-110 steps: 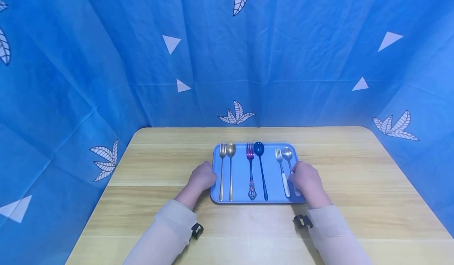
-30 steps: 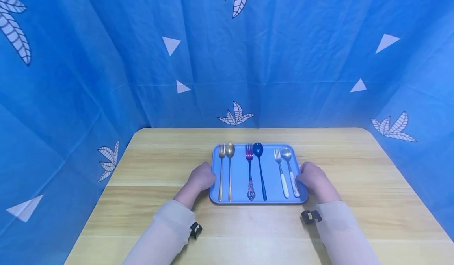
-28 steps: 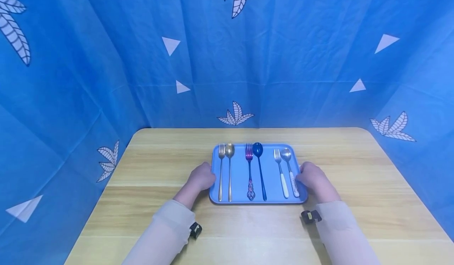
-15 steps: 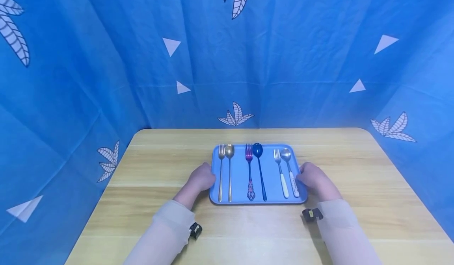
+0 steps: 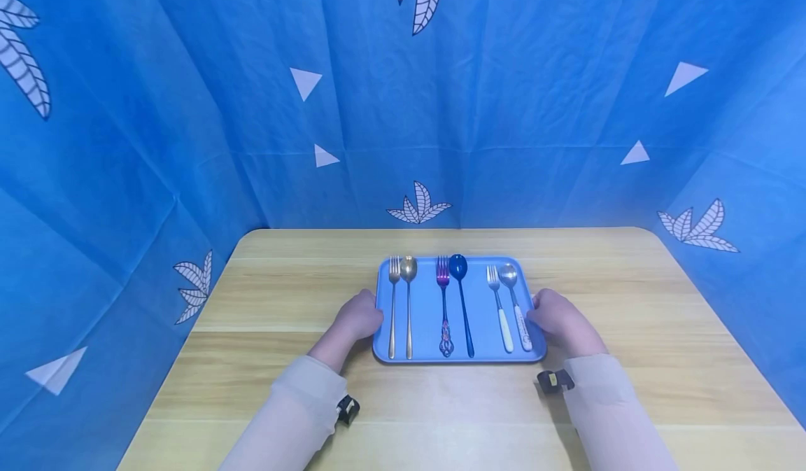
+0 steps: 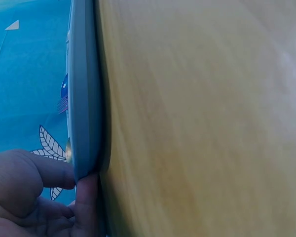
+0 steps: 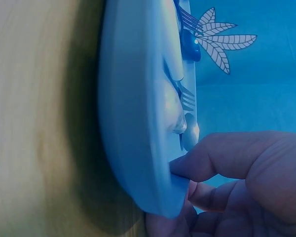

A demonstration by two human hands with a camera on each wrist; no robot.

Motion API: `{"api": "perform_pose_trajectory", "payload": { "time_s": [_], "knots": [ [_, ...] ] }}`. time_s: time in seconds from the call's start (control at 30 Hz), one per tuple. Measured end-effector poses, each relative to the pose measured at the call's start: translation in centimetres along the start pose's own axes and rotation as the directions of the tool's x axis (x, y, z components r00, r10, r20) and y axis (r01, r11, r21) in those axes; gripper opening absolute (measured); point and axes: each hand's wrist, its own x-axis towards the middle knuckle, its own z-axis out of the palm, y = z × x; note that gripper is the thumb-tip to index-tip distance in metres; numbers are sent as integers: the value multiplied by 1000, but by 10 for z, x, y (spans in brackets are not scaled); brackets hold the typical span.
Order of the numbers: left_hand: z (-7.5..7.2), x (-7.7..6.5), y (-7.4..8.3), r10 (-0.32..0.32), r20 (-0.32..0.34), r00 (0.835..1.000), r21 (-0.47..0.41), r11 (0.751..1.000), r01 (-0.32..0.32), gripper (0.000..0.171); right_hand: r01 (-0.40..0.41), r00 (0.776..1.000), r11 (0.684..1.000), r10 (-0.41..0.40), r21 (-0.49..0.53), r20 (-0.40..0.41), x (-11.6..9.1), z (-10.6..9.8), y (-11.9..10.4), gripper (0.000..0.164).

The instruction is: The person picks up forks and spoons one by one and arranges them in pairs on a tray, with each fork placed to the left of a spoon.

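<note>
A blue rectangular tray (image 5: 425,310) lies between both hands at the middle of the table. My left hand (image 5: 359,315) grips its left rim, thumb on top and a finger beneath in the left wrist view. At the opposite rim, my right hand (image 5: 560,320) pinches the tray between thumb and fingers. On it lie three fork-and-spoon pairs, heads away from me: a gold fork (image 5: 393,303) and gold spoon (image 5: 408,303), a purple fork (image 5: 443,303) with patterned handle and dark blue spoon (image 5: 463,303), and a white-handled fork (image 5: 502,313) and white-handled spoon (image 5: 518,310).
The pale wooden table (image 5: 453,415) extends around the tray on all sides. A blue curtain (image 5: 390,107) with white leaves and triangles hangs behind it and at both sides. A black strap device (image 5: 348,409) sits at each wrist.
Since the oldest frame, my right hand has moved from the white-handled spoon's handle out to the tray's right rim, uncovering the handle. Over the last second, both hands and the tray have stayed nearly still.
</note>
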Motion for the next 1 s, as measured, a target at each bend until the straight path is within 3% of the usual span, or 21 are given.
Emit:
{"api": "perform_pose_trajectory", "payload": {
  "time_s": [0.57, 0.8, 1.0],
  "knots": [
    [0, 0, -1, 3, -13, 1000, 5, 1000, -3, 28, -32, 999, 999, 32, 6, 15, 0, -1, -2, 17],
    [1, -4, 2, 0, -43, 999, 28, 1000, 1, 48, -48, 999, 999, 48, 20, 7, 0, 2, -4, 17],
    [2, -5, 2, -29, -60, 998, 27, 999, 31, 51, -46, 999, 999, 46, 14, 5, 1, 2, -5, 18]
  ]
}}
